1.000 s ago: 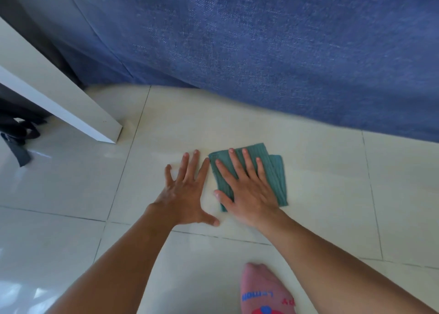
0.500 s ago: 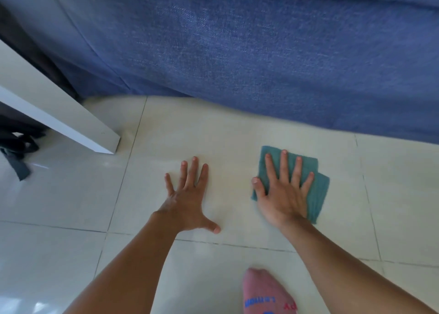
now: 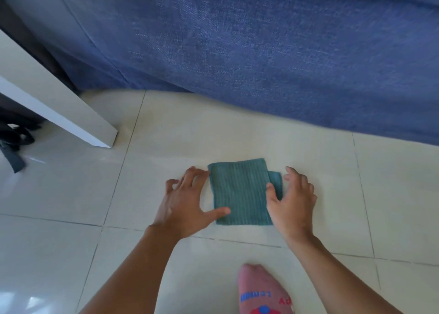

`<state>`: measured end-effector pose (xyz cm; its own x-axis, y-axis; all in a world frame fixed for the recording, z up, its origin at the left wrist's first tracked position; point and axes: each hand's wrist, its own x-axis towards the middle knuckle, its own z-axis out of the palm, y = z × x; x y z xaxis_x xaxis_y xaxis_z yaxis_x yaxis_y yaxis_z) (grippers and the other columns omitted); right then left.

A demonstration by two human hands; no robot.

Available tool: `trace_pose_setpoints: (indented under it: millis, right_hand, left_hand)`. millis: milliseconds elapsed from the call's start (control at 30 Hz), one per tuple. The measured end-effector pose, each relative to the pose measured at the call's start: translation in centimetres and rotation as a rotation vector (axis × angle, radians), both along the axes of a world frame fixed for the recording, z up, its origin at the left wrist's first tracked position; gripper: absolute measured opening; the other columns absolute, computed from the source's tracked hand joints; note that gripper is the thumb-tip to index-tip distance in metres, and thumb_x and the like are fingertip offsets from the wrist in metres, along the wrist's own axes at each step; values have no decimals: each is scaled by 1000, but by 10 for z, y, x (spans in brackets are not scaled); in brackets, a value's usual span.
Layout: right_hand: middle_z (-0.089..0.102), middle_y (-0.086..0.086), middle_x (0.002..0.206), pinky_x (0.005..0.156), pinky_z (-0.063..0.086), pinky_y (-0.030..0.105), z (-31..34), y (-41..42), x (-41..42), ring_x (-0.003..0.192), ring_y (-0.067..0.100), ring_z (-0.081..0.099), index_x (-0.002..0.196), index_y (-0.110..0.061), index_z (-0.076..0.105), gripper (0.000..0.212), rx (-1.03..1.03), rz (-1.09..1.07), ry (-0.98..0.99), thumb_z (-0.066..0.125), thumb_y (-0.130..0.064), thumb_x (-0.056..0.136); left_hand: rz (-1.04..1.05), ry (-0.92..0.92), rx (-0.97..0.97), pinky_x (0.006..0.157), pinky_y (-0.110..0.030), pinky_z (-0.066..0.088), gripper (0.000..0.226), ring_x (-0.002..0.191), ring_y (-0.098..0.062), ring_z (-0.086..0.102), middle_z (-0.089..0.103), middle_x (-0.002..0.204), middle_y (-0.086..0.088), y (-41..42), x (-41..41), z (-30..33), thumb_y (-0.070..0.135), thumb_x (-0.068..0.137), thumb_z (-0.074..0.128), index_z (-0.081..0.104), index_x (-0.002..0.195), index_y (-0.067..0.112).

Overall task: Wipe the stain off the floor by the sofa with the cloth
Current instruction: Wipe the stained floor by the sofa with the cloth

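Both grips flank one folded teal cloth (image 3: 242, 192) on the floor (image 3: 392, 195), as we see from the head camera. Our left hand (image 3: 183, 206) has its fingers spread and curled, fingertips down at the cloth's left edge, and its thumb lies across the cloth's lower left corner. Our right hand (image 3: 292, 199) is likewise loose and spread, clamped on nothing; its thumb rests on the cloth's right side, where a second layer sticks out from under the top fold, and its fingers reach past that edge toward the tile. We count two hands, one cloth, and one foot in a pink sock (image 3: 263, 294) with blue lettering at the bottom of the frame, below the cloth and apart from it. We cannot make out a stain on the pale tiles around the cloth. One blue sofa (image 3: 261, 52) fills the top of the view, its lower edge near the cloth but not touching it. At the left, one white furniture leg (image 3: 59, 109) comes down to the floor, with dark straps (image 3: 14, 147) lying beyond it at the frame's left edge.
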<state>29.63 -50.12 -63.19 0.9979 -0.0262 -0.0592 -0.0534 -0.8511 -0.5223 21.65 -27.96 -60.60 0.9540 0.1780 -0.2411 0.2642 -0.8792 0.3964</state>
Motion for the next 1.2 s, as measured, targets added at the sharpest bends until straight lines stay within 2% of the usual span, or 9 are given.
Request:
trace_pose_setpoints:
  millis: [100, 300, 433, 500, 600, 767, 1000, 1100, 1200]
  right_hand:
    - [62, 13, 110, 94, 45, 47, 1, -5, -11, 104, 37, 54, 121, -5, 61, 47, 64, -101, 98, 77, -29, 83]
    - [61, -5, 75, 80, 53, 35, 11, 7, -24, 87, 30, 64, 89, -12, 69, 15, 186, -116, 241, 79, -21, 82]
    - [69, -4, 83, 65, 45, 27, 22, 13, -15, 82, 22, 68, 89, -16, 70, 8, 269, -162, 327, 75, -18, 83]
    - [67, -5, 78, 56, 42, 25, 26, 15, -11, 71, 16, 65, 88, -17, 65, 9, 331, -169, 350, 73, -19, 85]
    - [66, -3, 74, 55, 42, 27, 26, 17, -6, 65, 17, 62, 85, -18, 60, 21, 421, -187, 383, 79, -26, 84]
    - [60, -3, 63, 61, 42, 30, 24, 19, 7, 59, 15, 53, 70, -19, 54, 31, 621, -193, 445, 83, -12, 78]
    - [72, -4, 71, 63, 46, 26, 40, 36, 38, 70, 15, 64, 76, -20, 60, 22, 872, -151, 557, 76, -8, 85]
    - [71, 7, 82, 76, 44, 37, 48, 42, 51, 80, 24, 63, 74, -20, 59, 24, 915, -137, 584, 75, -4, 84]
    - [72, 4, 80, 75, 47, 37, 58, 50, 67, 75, 21, 66, 80, -18, 58, 23, 868, -77, 566, 76, -3, 84]
  left_hand:
    - [203, -147, 50, 89, -38, 48, 42, 103, -26, 67, 70, 113, 0, -20, -3, 2, 47, 86, 66, 68, 118, 20]
    - [582, 92, -235, 82, -38, 54, 41, 98, -28, 66, 74, 98, -5, -62, 8, 10, 28, 88, 64, 56, 124, 8]
    - [708, 165, -353, 67, -31, 48, 12, 80, -24, 61, 66, 87, -3, -65, 20, 12, 24, 85, 65, 56, 84, 17]
    - [676, 161, -327, 69, -30, 46, 21, 80, -21, 54, 64, 92, -6, -64, 26, 11, 25, 85, 68, 54, 70, 19]
    - [645, 131, -332, 84, -34, 52, 10, 97, -24, 59, 61, 109, -7, -63, 37, 14, 21, 88, 65, 68, 96, 16]
    - [626, 34, -524, 64, -34, 51, 10, 75, -24, 63, 64, 88, -6, -61, 49, 18, 21, 96, 53, 48, 103, 15]
    - [859, 109, -1084, 75, -34, 58, 55, 95, -20, 67, 62, 112, -8, -41, 62, 18, 8, 81, 79, 40, 119, 14]
    - [922, 70, -1188, 88, -48, 59, 64, 103, -28, 68, 62, 119, -14, -28, 67, 23, -1, 75, 81, 40, 123, 13]
    - [903, -1, -1164, 83, -45, 59, 61, 95, -25, 68, 63, 114, -13, -10, 77, 36, -3, 76, 80, 44, 122, 14]
